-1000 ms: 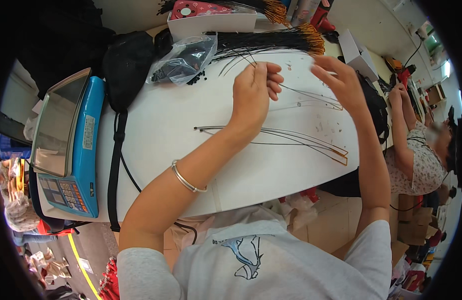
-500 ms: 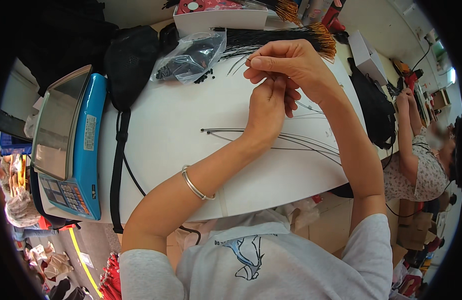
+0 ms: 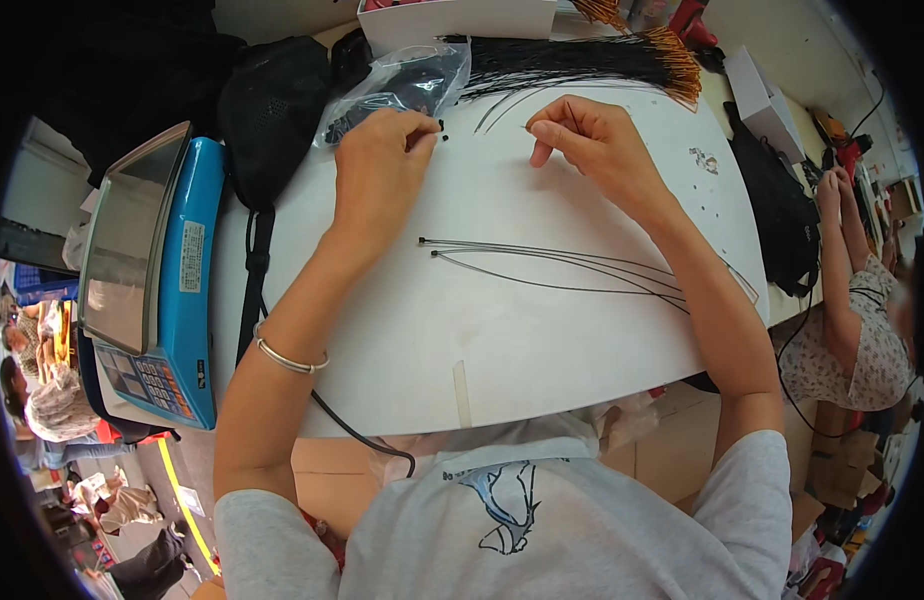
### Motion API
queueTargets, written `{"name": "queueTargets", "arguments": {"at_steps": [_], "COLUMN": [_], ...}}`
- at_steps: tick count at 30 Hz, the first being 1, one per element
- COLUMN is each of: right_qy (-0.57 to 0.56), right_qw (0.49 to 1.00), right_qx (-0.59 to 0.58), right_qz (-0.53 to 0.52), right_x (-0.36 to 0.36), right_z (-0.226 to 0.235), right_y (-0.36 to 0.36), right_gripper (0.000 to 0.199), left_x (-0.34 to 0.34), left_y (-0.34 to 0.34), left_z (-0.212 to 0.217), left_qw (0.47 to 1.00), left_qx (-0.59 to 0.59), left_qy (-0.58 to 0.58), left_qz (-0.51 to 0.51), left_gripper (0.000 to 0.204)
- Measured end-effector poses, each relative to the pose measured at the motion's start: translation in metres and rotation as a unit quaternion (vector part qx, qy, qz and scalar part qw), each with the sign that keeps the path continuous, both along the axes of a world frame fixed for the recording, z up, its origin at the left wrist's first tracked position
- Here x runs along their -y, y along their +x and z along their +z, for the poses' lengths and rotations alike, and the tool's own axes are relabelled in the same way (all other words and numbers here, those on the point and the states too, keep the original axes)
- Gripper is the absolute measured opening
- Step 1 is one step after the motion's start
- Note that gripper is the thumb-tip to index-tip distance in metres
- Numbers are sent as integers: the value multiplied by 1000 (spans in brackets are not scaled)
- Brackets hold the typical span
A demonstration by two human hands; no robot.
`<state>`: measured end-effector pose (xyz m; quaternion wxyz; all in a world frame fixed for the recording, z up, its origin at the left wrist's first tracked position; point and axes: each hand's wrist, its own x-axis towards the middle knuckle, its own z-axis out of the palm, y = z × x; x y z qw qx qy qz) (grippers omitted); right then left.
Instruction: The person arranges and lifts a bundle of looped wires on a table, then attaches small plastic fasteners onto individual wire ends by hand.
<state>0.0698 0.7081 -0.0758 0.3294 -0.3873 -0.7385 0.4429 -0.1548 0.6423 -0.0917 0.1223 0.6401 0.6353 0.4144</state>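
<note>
My left hand [image 3: 384, 180] is closed, thumb and forefinger drawn together beside a few small black pieces [image 3: 443, 131] at the mouth of a clear plastic bag [image 3: 412, 82]. Whatever it pinches is too small to make out. To its right, my right hand [image 3: 604, 152] pinches a thin wire, whose tip [image 3: 526, 127] barely sticks out past the fingers. Nearer to me lie several long, thin black wires [image 3: 572, 262] with small black connectors [image 3: 434, 254] on their left ends. They run rightward under my right forearm.
A thick bundle of black wires [image 3: 562, 68] with orange ends lies at the back, before a white box [image 3: 462, 24]. A blue weighing scale [image 3: 194, 290] and a black bag with a strap [image 3: 272, 110] stand left. Tiny scraps [image 3: 704, 160] lie right; a co-worker [image 3: 842, 330] sits beyond.
My hands were together over the table and are now apart. The left has moved left to the small black pieces by the bag; the right remains at the back right, still pinching.
</note>
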Motion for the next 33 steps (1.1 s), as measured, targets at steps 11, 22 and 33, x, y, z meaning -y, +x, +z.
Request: {"name": "queueTargets", "arguments": {"at_steps": [11,22,33], "right_qy": [3,31,34], "right_qw": [999,999,995], "right_qx": [35,-36,-98], "right_qz": [7,4,12], "right_x": [-11,-11,-8], "right_z": [-22,-41,-48], "right_y": [-3,1,-12], "right_gripper": [12,8,4], "left_x": [-37,-23,-29], "left_y": [-7,19,20], "left_z": [-22,-13,-23], "left_qw": [995,865,790], "left_qx": [-89,457,572], "left_qy": [45,-184,-200], "left_qz": [-19,-96,-97], "left_gripper": [5,16,16]}}
